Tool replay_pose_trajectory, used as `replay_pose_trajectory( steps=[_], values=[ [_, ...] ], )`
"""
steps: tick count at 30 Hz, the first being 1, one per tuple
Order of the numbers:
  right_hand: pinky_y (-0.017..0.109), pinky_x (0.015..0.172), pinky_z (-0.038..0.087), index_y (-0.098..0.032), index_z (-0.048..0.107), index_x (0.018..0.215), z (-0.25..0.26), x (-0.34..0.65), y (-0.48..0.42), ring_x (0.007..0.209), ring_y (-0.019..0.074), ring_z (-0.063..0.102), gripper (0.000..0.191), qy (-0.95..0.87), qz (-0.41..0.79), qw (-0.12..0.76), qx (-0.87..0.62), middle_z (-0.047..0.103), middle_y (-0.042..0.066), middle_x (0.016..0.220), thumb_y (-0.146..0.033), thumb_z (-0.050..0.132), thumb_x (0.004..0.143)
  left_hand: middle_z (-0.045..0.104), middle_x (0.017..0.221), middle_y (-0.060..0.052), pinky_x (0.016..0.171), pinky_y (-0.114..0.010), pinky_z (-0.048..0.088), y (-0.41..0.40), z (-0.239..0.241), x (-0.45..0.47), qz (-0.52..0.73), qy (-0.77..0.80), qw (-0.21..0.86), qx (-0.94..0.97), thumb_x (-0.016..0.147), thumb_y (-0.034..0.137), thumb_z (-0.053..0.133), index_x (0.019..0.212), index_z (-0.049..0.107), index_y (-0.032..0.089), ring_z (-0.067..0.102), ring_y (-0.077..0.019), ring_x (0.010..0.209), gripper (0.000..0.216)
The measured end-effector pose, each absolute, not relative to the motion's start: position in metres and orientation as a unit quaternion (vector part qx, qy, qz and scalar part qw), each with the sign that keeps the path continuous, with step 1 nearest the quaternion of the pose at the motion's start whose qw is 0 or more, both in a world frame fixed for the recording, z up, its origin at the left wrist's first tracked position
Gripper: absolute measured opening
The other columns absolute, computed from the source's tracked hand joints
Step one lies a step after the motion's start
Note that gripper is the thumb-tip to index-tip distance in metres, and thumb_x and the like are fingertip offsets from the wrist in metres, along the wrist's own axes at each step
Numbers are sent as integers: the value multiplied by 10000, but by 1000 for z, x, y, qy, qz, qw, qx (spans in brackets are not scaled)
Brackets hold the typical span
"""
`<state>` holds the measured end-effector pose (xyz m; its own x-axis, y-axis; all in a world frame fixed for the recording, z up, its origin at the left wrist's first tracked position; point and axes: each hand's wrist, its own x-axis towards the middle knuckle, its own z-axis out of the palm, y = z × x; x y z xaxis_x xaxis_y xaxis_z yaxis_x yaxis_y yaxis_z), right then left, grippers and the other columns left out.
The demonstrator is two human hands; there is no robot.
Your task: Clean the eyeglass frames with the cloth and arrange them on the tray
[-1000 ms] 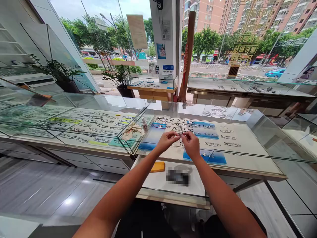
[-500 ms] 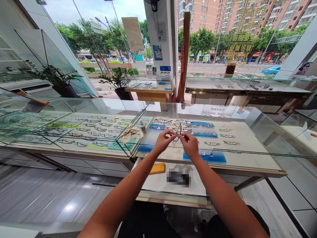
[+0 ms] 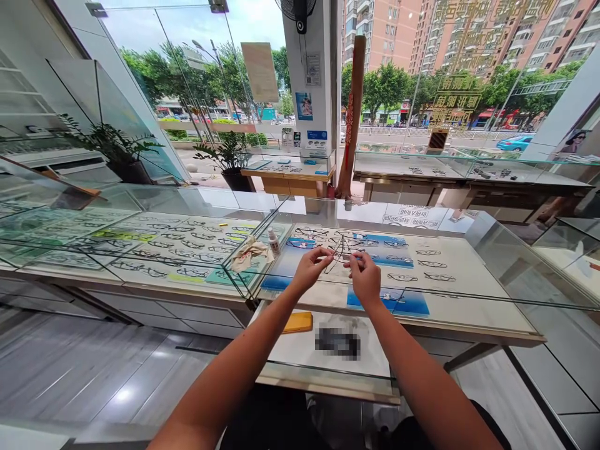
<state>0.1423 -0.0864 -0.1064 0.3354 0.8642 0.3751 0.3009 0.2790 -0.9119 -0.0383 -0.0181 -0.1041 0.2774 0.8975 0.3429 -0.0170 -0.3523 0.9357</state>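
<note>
So this shop's front is basically all big windows [image 3: 424,100], with cloudy daylight pouring in and trees [image 3: 391,90] plus pinkish apartment blocks [image 3: 387,34] across the road. There's a pale pillar [image 3: 329,87] with a black fan [image 3: 300,9] up top, a slightly tilted wooden post [image 3: 358,78] beside it and potted plants [image 3: 229,153] nearby. Glass display counters [image 3: 487,275] fill the room, over a grey plank-look floor [image 3: 110,359] with shiny glare spots.
</note>
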Motion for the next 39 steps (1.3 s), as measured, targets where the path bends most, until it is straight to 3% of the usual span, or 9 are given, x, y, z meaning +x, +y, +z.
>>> replay_pose_trajectory(
  steps=[6, 10, 18, 24, 30, 35, 39],
  values=[
    [352, 749, 595, -224, 665, 1309, -110, 144, -82, 833, 234, 774, 397, -520, 177, 624, -555, 816, 120, 1221, -475, 555, 1023, 788, 1008, -88, 883, -352, 536, -19, -102, -38, 495, 331, 439, 673, 869, 499, 799, 914, 730, 194, 723, -245, 1000, 316],
    [329, 719, 577, -222, 553, 1461, -109, 143, -84, 946, 237, 775, 496, -519, 138, 635, -554, 714, 159, 1436, -443, 563, 1017, 791, 988, -73, 846, -337, 521, -20, -100, -39, 485, 344, 404, 695, 886, 475, 770, 905, 731, 196, 722, -237, 980, 283],
    [308, 664, 555, -217, 591, 1326, -105, 142, -88, 1042, 249, 729, 383, -516, 93, 649, -552, 722, 145, 1309, -419, 560, 1002, 784, 945, -63, 837, -340, 520, -21, -95, -41, 469, 347, 386, 714, 890, 466, 758, 872, 747, 199, 712, -232, 951, 268],
    [287, 613, 540, -232, 687, 1251, -102, 136, -94, 948, 207, 746, 298, -625, 126, 594, -490, 680, 133, 1447, -343, 561, 1005, 774, 921, -69, 834, -349, 537, -17, -97, -44, 495, 332, 434, 676, 854, 498, 808, 880, 750, 196, 711, -235, 919, 308],
    [313, 673, 590, -239, 723, 1345, -103, 125, -98, 972, 215, 735, 388, -678, 148, 545, -471, 711, 117, 1394, -318, 527, 1019, 757, 933, -64, 802, -330, 527, -15, -100, -44, 500, 332, 431, 674, 842, 500, 828, 910, 779, 197, 692, -219, 900, 314],
    [373, 828, 617, -216, 714, 1387, -110, 127, -92, 999, 238, 733, 430, -660, 130, 548, -498, 708, 139, 1406, -333, 511, 1026, 764, 975, -76, 855, -347, 542, -12, -101, -45, 517, 336, 443, 651, 820, 522, 837, 903, 764, 199, 708, -241, 970, 341],
    [387, 859, 611, -211, 712, 1387, -117, 129, -87, 936, 228, 731, 440, -633, 128, 555, -525, 700, 147, 1416, -341, 523, 1012, 764, 1091, -91, 872, -345, 541, -11, -101, -45, 534, 351, 433, 636, 803, 528, 830, 868, 737, 202, 705, -254, 1047, 345]
  ],
)
